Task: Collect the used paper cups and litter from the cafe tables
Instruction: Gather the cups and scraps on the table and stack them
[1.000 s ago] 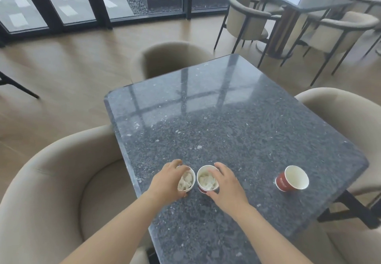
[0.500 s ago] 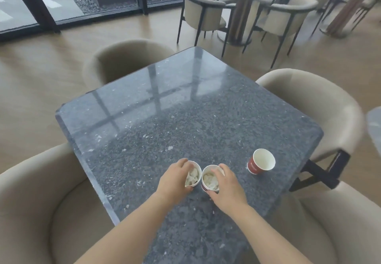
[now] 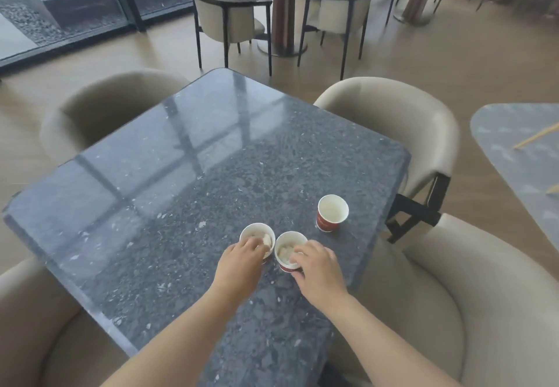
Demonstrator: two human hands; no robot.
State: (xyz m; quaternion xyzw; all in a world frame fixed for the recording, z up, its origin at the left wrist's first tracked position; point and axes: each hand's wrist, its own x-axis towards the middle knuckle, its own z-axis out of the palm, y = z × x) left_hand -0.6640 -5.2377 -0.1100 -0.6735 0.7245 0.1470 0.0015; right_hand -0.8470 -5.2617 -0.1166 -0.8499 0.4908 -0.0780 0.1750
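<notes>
Our left hand (image 3: 242, 261) curls over the near rim of the left cup (image 3: 257, 231) and our right hand (image 3: 317, 268) grips the right cup (image 3: 292, 237). Both stand side by side on the worktop (image 3: 181, 175), stuffed with white litter (image 3: 283, 252). We should grip the walls without crushing the rims, then lift level. The empty third cup (image 3: 332, 212) waits near the right edge.

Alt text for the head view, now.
The left hand grips the left cup, right hand the right cup, both holding crumpled paper, side by side on a dark stone table. An empty cup stands apart to their right; beige armchairs surround the table.
</notes>
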